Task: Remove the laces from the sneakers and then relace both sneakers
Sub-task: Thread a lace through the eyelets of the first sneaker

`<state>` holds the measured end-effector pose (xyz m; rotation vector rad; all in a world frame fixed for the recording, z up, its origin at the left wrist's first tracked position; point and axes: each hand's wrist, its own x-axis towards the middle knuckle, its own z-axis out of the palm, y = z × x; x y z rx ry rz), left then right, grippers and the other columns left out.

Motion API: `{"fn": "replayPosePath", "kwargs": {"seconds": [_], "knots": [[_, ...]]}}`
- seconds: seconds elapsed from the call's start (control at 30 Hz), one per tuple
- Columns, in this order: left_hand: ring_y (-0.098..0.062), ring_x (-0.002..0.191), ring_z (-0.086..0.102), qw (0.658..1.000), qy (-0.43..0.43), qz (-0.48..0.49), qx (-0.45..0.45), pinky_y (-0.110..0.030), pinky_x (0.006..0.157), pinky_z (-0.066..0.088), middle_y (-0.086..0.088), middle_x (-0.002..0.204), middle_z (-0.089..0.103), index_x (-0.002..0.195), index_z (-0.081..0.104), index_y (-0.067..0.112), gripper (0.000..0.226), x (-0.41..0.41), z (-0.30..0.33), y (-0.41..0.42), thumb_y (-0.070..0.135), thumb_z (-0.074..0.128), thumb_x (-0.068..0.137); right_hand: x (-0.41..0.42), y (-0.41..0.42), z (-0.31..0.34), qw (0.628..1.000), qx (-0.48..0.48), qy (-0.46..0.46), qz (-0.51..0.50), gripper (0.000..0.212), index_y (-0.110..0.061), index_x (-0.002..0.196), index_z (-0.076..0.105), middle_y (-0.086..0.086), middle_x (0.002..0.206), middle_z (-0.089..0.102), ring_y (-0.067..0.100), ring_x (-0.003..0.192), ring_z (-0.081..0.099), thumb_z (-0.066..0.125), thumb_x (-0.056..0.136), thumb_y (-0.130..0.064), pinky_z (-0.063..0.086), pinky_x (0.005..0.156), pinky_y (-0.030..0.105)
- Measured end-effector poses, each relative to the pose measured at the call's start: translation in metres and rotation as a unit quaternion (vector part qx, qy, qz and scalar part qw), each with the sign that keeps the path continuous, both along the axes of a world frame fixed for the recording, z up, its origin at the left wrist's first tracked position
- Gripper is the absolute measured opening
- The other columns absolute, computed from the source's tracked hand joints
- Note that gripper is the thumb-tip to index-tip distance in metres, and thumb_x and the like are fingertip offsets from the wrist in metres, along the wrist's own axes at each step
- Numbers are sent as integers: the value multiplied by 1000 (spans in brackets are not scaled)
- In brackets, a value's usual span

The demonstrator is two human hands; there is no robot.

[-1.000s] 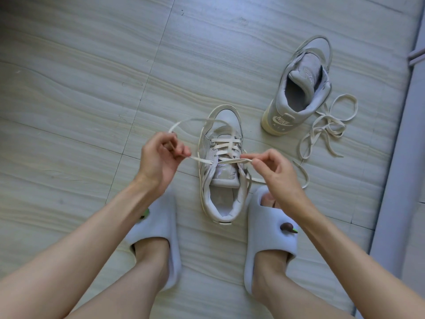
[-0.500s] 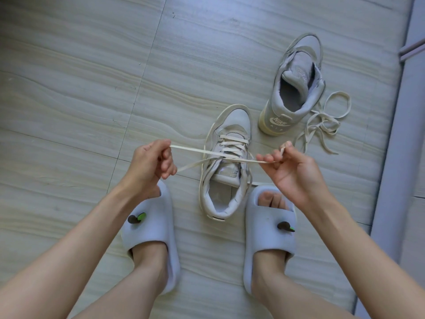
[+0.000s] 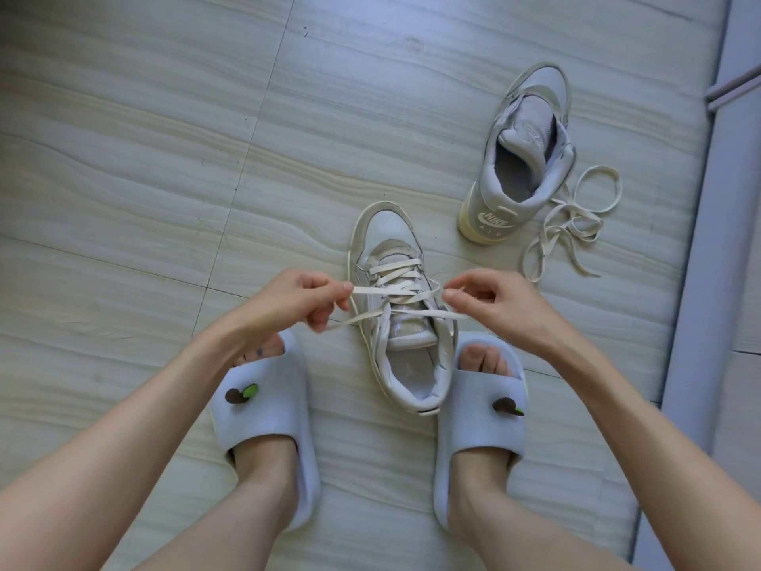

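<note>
The lace (image 3: pixel 395 288) is pinched in both hands' grip, left hand (image 3: pixel 296 298) and right hand (image 3: pixel 490 300) now drawn closer over the sneaker (image 3: pixel 395 307).

- Left hand (image 3: pixel 296 296) low ahead, forearm bare, fingers curled, thumb and forefinger pinching a lace (image 3: pixel 372 288)
- Right hand (image 3: pixel 500 304) opposite it, fingers curled, thumb and forefinger pinched together
</note>
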<state>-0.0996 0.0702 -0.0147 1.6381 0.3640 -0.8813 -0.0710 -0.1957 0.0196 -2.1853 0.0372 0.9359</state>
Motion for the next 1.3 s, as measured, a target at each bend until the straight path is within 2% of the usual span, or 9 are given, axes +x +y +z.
{"fn": "replayPosePath", "kwargs": {"seconds": [0.17,0.33,0.43,0.5,0.6,0.77,0.93,1.1,1.3], "knots": [[-12,61,62,980,5,155,-122,-19,66,50,1,57,59,48,63,18,44,0,-9,-11,11,52,90,10,-26,10,997,-54,49,-8,35,-20,60,71,-9,44,24,8,42,24,69,72,-53,22,41,15],[-14,64,65,974,21,169,-151,-23,60,39,-3,57,57,61,64,13,31,1,-9,-20,17,53,90,4,-44,3,979,42,31,-198,32,-17,49,62,-3,54,43,3,52,38,70,75,-34,26,56,21],[-12,70,65,978,21,141,-154,-19,61,42,3,53,56,81,63,4,32,-2,-7,-25,36,59,78,2,-36,-5,922,178,72,-336,30,-12,56,54,6,71,59,14,69,50,61,84,-21,35,61,24],[-9,69,64,981,9,123,-149,-15,61,46,5,51,53,82,66,9,31,-1,-4,-29,39,61,74,1,-26,-5,835,332,191,-395,33,-15,51,54,9,86,71,18,88,66,54,83,-20,50,75,30],[-9,64,61,985,-9,120,-122,-15,60,45,5,51,50,70,64,15,17,3,1,-35,28,64,81,3,-11,-1,753,440,265,-411,38,-17,46,57,3,64,65,20,76,69,51,82,-27,54,87,39],[-9,76,59,985,-8,151,-79,-21,72,45,2,68,62,66,59,12,25,6,2,-39,8,53,90,11,-16,0,733,375,239,-515,51,-16,43,44,-4,43,31,11,37,32,44,94,-20,45,48,19],[-8,85,57,996,5,80,-24,-24,78,45,3,81,63,77,63,12,17,5,2,-42,17,55,92,3,-22,-13,839,235,172,-460,32,-14,64,36,2,53,37,8,36,25,44,95,-11,27,37,18],[3,75,56,999,-28,26,3,-13,71,44,6,83,63,88,62,16,7,4,2,-50,24,63,88,-6,-7,-17,983,26,95,-156,19,-18,81,58,-8,68,64,3,41,38,57,91,-34,35,41,17],[-12,96,57,987,-120,-16,106,-21,85,43,-1,107,57,98,60,20,23,-8,-3,-63,25,72,78,-4,-4,-11,987,-155,-22,29,41,-23,77,60,-11,69,56,12,73,52,58,78,-63,33,55,25]]}}
